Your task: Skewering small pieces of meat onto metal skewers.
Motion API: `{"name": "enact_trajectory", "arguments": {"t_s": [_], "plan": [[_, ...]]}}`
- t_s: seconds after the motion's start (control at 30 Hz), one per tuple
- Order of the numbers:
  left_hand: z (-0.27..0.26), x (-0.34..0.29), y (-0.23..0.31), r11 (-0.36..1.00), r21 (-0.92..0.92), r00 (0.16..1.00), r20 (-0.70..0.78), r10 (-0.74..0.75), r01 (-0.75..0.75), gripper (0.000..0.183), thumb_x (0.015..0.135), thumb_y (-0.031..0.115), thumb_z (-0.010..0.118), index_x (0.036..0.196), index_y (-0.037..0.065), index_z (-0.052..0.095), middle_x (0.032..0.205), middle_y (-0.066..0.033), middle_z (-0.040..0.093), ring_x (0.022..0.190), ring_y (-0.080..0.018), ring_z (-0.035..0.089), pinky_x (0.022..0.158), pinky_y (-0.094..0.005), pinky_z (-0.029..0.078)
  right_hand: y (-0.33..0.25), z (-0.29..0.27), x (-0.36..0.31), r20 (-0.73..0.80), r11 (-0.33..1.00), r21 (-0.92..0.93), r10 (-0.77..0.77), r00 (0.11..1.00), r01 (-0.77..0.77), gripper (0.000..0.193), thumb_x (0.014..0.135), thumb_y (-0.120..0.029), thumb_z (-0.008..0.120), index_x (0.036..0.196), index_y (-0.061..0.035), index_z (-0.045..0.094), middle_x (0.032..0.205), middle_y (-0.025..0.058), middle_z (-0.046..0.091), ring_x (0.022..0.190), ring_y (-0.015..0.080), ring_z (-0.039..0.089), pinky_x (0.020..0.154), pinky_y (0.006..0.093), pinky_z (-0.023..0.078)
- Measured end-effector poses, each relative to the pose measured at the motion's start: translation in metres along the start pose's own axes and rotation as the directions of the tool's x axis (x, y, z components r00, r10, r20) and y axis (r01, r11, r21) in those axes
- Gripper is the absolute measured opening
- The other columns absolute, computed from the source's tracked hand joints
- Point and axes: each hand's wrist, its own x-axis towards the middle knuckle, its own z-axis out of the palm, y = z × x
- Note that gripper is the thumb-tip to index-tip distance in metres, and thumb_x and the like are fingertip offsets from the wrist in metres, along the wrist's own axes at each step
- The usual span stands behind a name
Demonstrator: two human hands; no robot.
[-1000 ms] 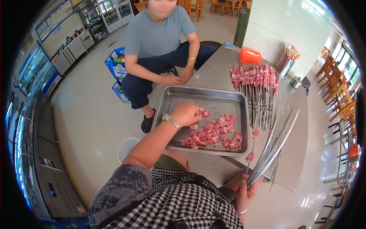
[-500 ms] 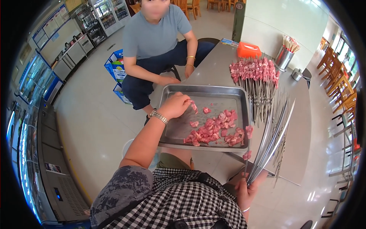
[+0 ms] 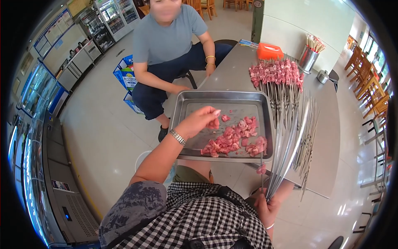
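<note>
Over the left part of the steel tray (image 3: pixel 182 108), near the middle of the frame, my left hand (image 3: pixel 200 121) pinches a small cube of raw meat (image 3: pixel 214 123) between fingertips; the heap of meat cubes (image 3: pixel 232 141) lies in the tray's lower right. I judge the cube soft, wet and slippery, best nipped across its firmest sides. Low and right of centre, my right hand (image 3: pixel 265 207) is closed around a fan of thin metal skewers (image 3: pixel 290 145), stiff, light and sharp-tipped, gripped at their butt ends.
</note>
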Motion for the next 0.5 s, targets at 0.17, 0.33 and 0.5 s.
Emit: {"name": "enact_trajectory", "arguments": {"t_s": [0.17, 0.33, 0.5], "plan": [[0.013, -0.004, 0.028, 0.522, -0.836, 0.972, 0.23, 0.055, 0.168, 0.023, 0.095, 0.024, 0.047, 0.103, 0.006, 0.057, 0.085, -0.0023, 0.059, 0.086, -0.0173, 0.059, 0.081, -0.0307, 0.046, 0.011, 0.003, -0.001, 0.189, 0.993, 0.095, 0.046, 0.981, -0.065, 0.016, 0.087, 0.001, 0.052, 0.102, 0.0034, 0.055, 0.062, 0.0003, 0.054, 0.053, 0.0063, 0.05, 0.05, 0.0203, 0.041], [0.032, 0.0, 0.024, 0.489, -0.869, 0.982, 0.153, 0.112, 0.08, 0.024, 0.094, 0.029, 0.048, 0.097, 0.008, 0.06, 0.099, -0.0063, 0.061, 0.103, -0.0212, 0.056, 0.086, -0.033, 0.044, 0.03, 0.003, -0.002, 0.175, 1.0, -0.002, 0.012, 0.984, -0.012, 0.012, 0.085, -0.002, 0.057, 0.096, 0.0017, 0.059, 0.06, 0.0002, 0.057, 0.053, 0.0048, 0.054, 0.049, 0.0204, 0.043], [0.045, -0.006, 0.043, 0.506, -0.861, 0.993, 0.097, 0.064, 0.052, 0.026, 0.095, 0.028, 0.047, 0.101, 0.007, 0.06, 0.109, -0.0105, 0.06, 0.11, -0.0228, 0.053, 0.089, -0.0354, 0.043, 0.034, 0.001, -0.003, 0.158, 0.999, -0.021, 0.032, 0.987, -0.029, 0.012, 0.085, -0.002, 0.056, 0.096, 0.0018, 0.059, 0.059, 0.0001, 0.057, 0.052, 0.0051, 0.054, 0.049, 0.0205, 0.043]]}}
